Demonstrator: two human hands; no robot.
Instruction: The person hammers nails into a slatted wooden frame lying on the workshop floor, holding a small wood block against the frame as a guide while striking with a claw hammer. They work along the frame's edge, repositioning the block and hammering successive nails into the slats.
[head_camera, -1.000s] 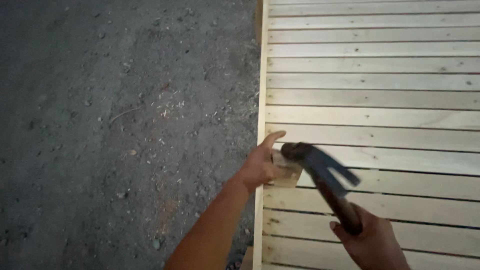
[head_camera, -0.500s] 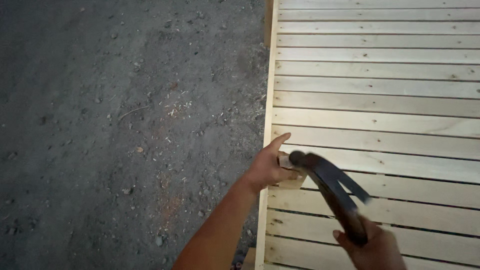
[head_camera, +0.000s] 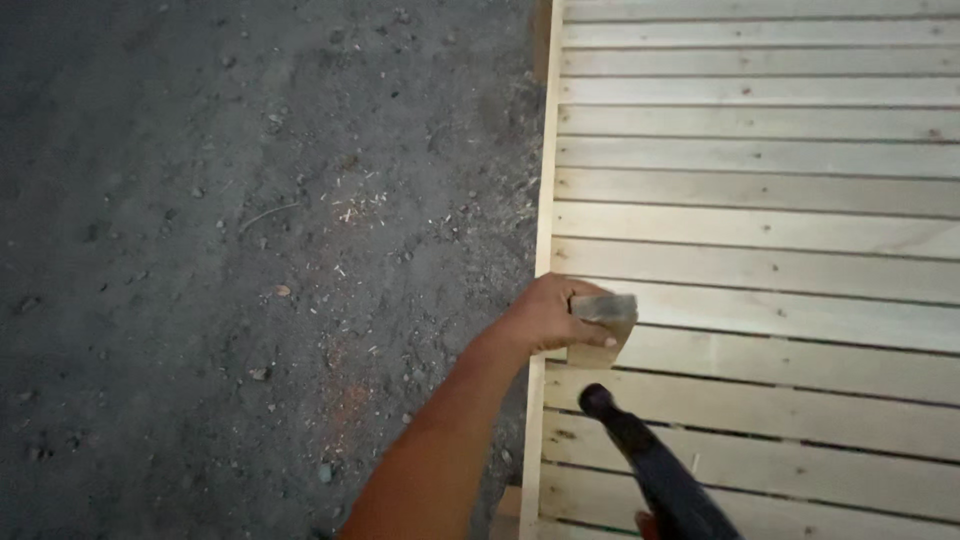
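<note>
My left hand (head_camera: 548, 315) grips a small wooden block (head_camera: 603, 328) and holds it against the left edge of a pale slatted wooden panel (head_camera: 760, 215). The block lies over the gap between two slats. A dark hammer (head_camera: 650, 470) points up from the bottom edge, its end a little below the block and apart from it. Only a sliver of my right hand (head_camera: 647, 523) shows at the bottom edge, closed around the hammer.
Dark gravelly ground (head_camera: 250, 250) with small stones and wood chips fills the left half. The panel's side rail (head_camera: 542, 200) runs top to bottom along the boundary. Slats with narrow gaps cover the whole right side.
The hammer has drawn back from the block toward the bottom edge, and my right hand has dropped almost out of view. My left thumb has closed onto the block.
</note>
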